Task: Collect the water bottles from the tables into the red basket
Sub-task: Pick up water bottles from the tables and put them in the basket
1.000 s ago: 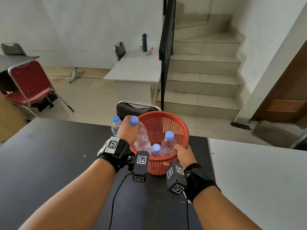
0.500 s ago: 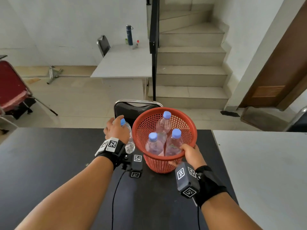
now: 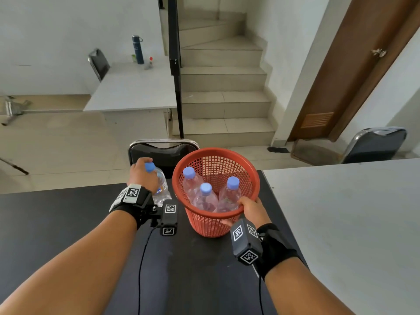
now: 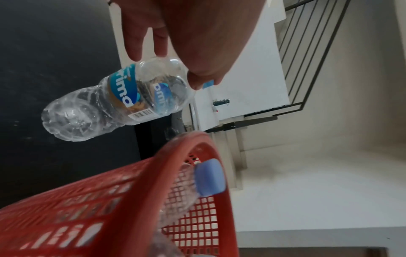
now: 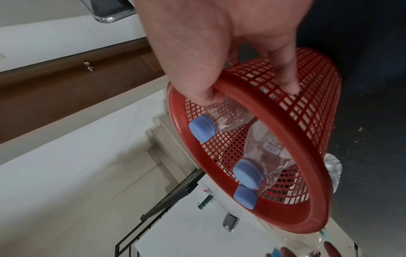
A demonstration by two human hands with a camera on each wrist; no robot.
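While the right hand point(image 3: 252, 209) pinches the near rim of the red basket point(image 3: 250, 169), thumb hooked inside and fingers pressed against the mesh outside, the left hand point(image 3: 143, 176) grips a water bottle point(image 3: 161, 185) by its neck and blue cap, fingers curled over the top. That bottle hangs just left of the basket and outside it; in the left wrist view its clear body point(image 4: 114, 102) looks lifted off the black table point(image 3: 68, 223), base tilted away from the hand, with the basket rim point(image 4: 175, 156) below and beside it. Three bottles already stand in the basket, their blue caps up: one at the left point(image 3: 189, 172), one in the middle point(image 3: 206, 188), one at the right point(image 3: 233, 183) next to the thumb. The basket sits near the far right corner of the black table, beside a white table point(image 3: 341, 223).

The step in hand appears to be loading a fourth bottle. The next move likely calls for raising it above the rim, carrying it right over the opening, and lowering it into the free room at the far side, while the right hand steadies the light basket.

Further off, behind a black chair point(image 3: 163, 151), another white table point(image 3: 136, 92) carries a dark flask point(image 3: 138, 50) and a small bottle with a red cap point(image 3: 148, 63), which may be next to collect, though it is too small to tell
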